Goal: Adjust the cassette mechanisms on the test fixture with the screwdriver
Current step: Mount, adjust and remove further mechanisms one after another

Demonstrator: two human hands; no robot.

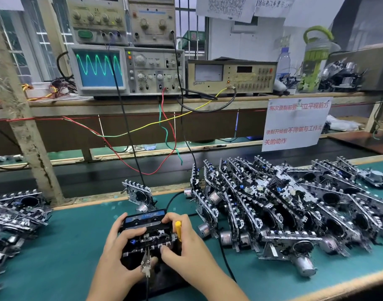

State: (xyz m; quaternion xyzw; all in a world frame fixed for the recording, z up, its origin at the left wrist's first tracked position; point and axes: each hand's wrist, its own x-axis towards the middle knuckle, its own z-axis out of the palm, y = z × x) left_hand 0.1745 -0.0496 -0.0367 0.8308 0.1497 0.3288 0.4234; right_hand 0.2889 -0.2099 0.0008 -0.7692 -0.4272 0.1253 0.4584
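Black cassette mechanism [150,237] on the test fixture near the worktop's front edge; right hand [182,242] grips the upright yellow-handled screwdriver [178,230] just right of it; left hand [119,246] holds its left side.

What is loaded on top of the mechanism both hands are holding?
A blue-labelled cassette sits in the mechanism. The left hand and right hand, which holds a yellow screwdriver, cover its ends.

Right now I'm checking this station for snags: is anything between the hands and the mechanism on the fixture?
Nothing visible. Both the left hand and the right hand already rest on the cassette mechanism, with the yellow screwdriver held in the right. A clip lead hangs off its near edge between the thumbs.
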